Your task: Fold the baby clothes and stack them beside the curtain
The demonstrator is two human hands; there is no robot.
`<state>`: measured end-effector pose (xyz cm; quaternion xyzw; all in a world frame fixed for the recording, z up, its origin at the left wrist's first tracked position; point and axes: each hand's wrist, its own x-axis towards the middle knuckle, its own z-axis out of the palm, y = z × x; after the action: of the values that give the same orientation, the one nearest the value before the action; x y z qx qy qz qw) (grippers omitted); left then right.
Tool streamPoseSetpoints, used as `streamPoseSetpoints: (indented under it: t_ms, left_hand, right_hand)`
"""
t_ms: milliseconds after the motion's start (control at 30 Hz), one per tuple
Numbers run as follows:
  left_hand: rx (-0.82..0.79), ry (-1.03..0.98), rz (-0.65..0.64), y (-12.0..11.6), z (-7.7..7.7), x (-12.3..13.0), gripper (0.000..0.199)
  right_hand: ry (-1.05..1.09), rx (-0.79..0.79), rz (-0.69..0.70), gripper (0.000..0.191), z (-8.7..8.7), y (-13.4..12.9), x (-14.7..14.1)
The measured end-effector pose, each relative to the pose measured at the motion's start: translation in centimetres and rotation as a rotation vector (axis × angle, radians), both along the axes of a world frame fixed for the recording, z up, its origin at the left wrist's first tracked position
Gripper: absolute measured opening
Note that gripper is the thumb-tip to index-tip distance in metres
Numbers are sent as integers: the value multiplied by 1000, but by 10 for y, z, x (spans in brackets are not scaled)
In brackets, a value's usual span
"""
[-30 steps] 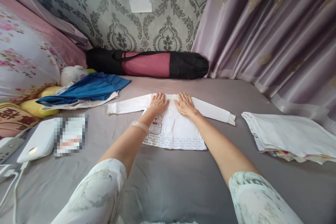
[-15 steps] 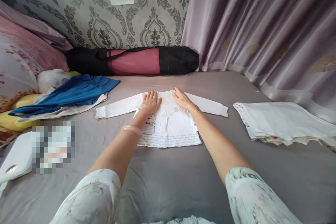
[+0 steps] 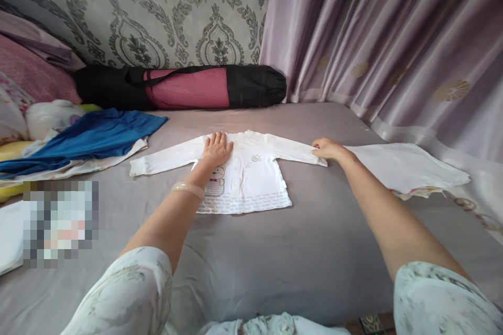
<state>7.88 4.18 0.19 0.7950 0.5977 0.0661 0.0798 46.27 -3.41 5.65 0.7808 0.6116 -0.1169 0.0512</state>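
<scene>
A small white long-sleeved shirt (image 3: 257, 178) lies spread flat on the grey bed sheet (image 3: 275, 251), with a bear print, a small bee and lines of lettering near its hem. My left hand (image 3: 217, 150) rests flat on its upper left chest, fingers stretched out. Out at the cuff of the right-hand sleeve, my right hand (image 3: 329, 149) pinches the fabric between thumb and fingers. The other sleeve reaches out to the left, untouched. Just beyond my right hand is a folded stack of white cloth (image 3: 408, 165), partly covered by my forearm.
Blue clothing (image 3: 113, 131) lies over pale cloth at the left, near a plush toy (image 3: 53, 115). A black and pink long bag (image 3: 188, 86) lies along the patterned wall. Purple curtains (image 3: 353, 26) hang at the right. A white object (image 3: 13, 233) sits at the left edge.
My right hand has moved right, from the shirt's collar area to the sleeve cuff, and closed on it. My left hand stays flat on the chest. The view has shifted slightly right.
</scene>
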Motion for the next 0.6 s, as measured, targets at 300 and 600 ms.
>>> streamPoseSetpoints:
  t_ms: [300, 600]
  left_hand:
    - [135, -189, -156, -7, 16, 32, 57]
    - [-20, -258, -520, -8, 5, 88, 54]
  right_hand:
    - [83, -36, -114, 20, 2, 4, 9]
    - [784, 273, -253, 20, 35, -11, -12]
